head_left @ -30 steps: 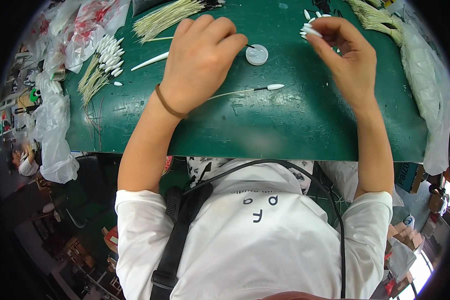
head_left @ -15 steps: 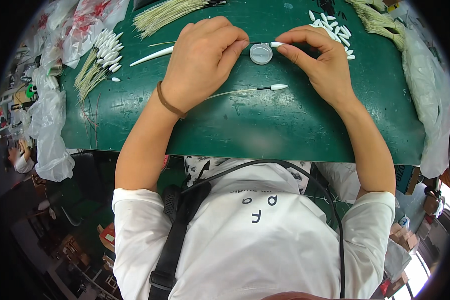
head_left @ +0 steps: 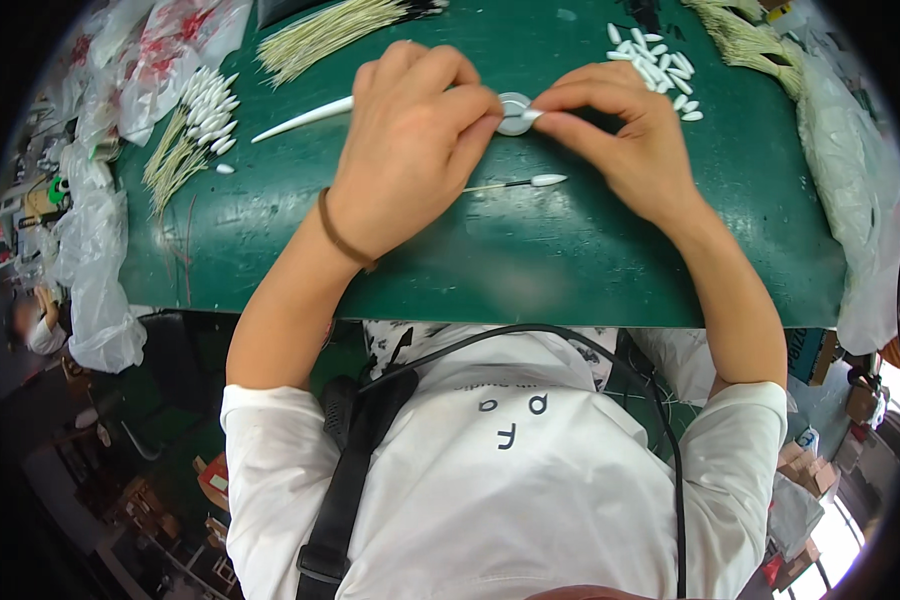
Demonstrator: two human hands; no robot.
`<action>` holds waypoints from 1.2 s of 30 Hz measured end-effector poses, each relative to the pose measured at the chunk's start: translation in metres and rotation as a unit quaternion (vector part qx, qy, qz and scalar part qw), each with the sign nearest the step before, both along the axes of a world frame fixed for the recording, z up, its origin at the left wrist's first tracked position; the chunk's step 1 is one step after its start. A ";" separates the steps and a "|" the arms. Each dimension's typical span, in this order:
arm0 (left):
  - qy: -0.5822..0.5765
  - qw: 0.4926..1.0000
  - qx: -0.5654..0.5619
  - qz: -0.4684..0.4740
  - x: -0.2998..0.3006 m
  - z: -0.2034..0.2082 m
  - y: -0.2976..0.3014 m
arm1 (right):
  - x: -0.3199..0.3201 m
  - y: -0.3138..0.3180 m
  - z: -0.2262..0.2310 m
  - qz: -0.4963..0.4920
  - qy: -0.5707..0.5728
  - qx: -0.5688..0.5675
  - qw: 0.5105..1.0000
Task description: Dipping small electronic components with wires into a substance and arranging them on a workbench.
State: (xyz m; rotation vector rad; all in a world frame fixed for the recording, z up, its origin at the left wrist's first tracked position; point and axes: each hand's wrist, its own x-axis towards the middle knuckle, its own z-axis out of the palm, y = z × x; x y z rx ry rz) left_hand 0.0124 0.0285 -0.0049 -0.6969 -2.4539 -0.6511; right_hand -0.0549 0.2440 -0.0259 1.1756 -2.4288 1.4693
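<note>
My left hand [head_left: 410,140] is closed in a pinch on a thin stem, most of which is hidden behind the fingers. Opposite it, the thumb and forefinger of my right hand [head_left: 625,135] grip a small white pointed tip [head_left: 532,115]. Stem end and tip meet, or nearly so, over a small round clear dish [head_left: 515,127]; whether they touch I cannot tell. Nearer to me on the green table lies a pale stem with a dark section and a white tip [head_left: 548,181]. A long white tapered stick [head_left: 300,119] sticks out left of my left hand.
Loose white tips [head_left: 660,68] lie scattered beyond my right hand. White-tipped stems [head_left: 208,112] are heaped at left. A bundle of pale stems [head_left: 325,42] lies at the back, with more bundles [head_left: 755,50] at far right. Plastic bags [head_left: 835,150] drape the table's sides.
Both hands have shifted slightly toward me. The white tip has moved left, closer to my left hand and over the round dish.
</note>
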 end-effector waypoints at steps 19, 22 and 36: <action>0.061 0.984 -0.140 0.094 -0.083 -0.007 -0.091 | -0.037 0.069 0.027 -0.071 0.069 0.271 0.957; 0.030 0.984 -0.133 0.111 -0.101 -0.025 -0.098 | -0.035 0.067 0.028 -0.067 0.127 0.277 0.950; 0.067 0.993 -0.091 0.047 -0.098 -0.022 -0.090 | -0.027 0.054 0.025 -0.106 0.140 0.170 0.970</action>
